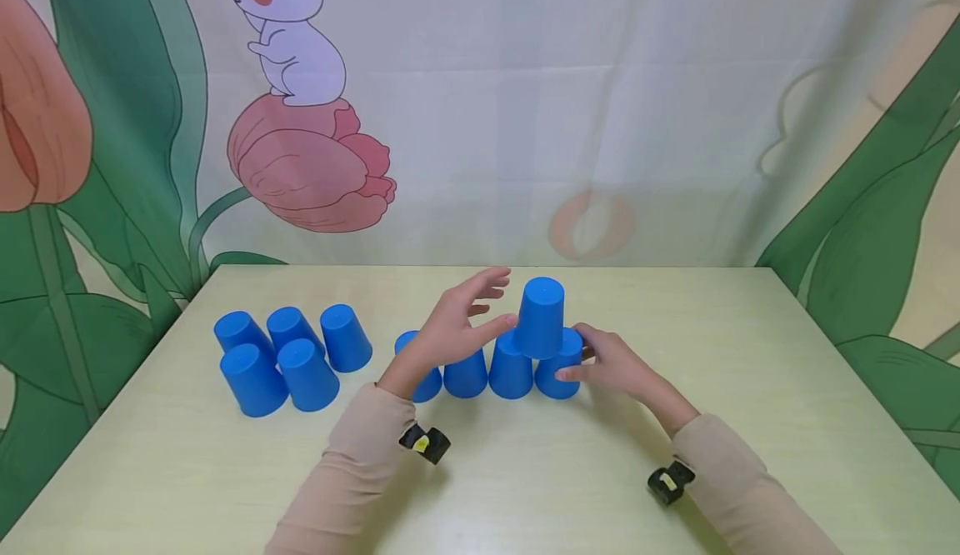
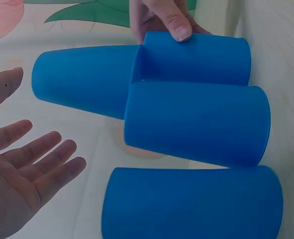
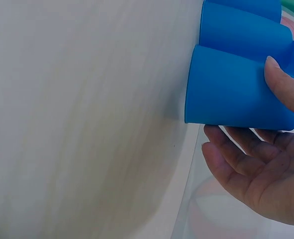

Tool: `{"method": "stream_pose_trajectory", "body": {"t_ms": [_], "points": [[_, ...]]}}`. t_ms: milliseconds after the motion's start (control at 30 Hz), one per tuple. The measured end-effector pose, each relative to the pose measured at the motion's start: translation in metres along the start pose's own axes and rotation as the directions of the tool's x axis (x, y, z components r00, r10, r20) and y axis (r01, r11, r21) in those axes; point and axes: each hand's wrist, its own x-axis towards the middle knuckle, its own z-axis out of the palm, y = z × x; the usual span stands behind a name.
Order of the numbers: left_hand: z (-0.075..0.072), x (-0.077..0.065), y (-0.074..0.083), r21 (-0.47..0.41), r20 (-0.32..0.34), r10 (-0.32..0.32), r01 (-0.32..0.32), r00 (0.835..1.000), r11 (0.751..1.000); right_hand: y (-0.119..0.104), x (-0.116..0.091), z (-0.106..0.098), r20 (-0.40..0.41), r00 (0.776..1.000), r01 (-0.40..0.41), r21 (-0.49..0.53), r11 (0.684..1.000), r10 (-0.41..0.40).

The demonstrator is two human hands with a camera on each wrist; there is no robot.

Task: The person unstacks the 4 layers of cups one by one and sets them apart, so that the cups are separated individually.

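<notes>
Upside-down blue cups stand in a row, and one more blue cup [image 1: 542,313] sits on top, bridging the two rightmost. My right hand [image 1: 613,363] holds the row's right end cup [image 3: 236,89], thumb on its near side and fingers curved round its outer side. To the left of the raised cup is my left hand [image 1: 459,322], fingers spread and holding nothing. In the left wrist view its palm [image 2: 7,184] is apart from the cups. The left forearm and hand partly cover the row's left cups [image 1: 465,376].
Further left on the table [image 1: 517,488] stands a group of several upside-down blue cups [image 1: 300,376]. Behind the table's far edge hangs a printed curtain [image 1: 480,122] with flowers and an animal. Each sleeve carries a small black camera [image 1: 426,443].
</notes>
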Motion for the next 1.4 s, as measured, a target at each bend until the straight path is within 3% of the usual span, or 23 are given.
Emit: {"method": "stream_pose_trajectory", "body": {"t_ms": [300, 600, 867, 1100, 1400], "points": [[0.015, 0.009, 0.000, -0.086, 0.003, -0.046, 0.046, 0.999, 0.995, -0.001, -0.001, 0.001, -0.008, 1.000, -0.023, -0.005, 1.000, 0.022], [0.027, 0.017, 0.002, -0.090, 0.038, -0.105, 0.108, 0.994, 0.990, 0.002, 0.001, 0.001, -0.004, 1.000, -0.021, -0.004, 1.000, 0.021], [0.034, 0.019, 0.003, -0.075, 0.038, -0.088, 0.091, 0.995, 0.993, 0.003, -0.001, 0.002, 0.001, 1.000, 0.005, 0.010, 1.000, -0.005], [0.032, 0.017, 0.006, -0.051, 0.025, -0.083, 0.084, 0.996, 0.995, 0.003, -0.001, 0.002, 0.006, 1.000, 0.003, 0.007, 1.000, -0.003], [0.018, 0.007, 0.013, -0.041, 0.012, -0.045, 0.045, 0.999, 0.998, 0.003, 0.001, 0.000, 0.009, 1.000, 0.003, 0.016, 1.000, -0.003]]}}
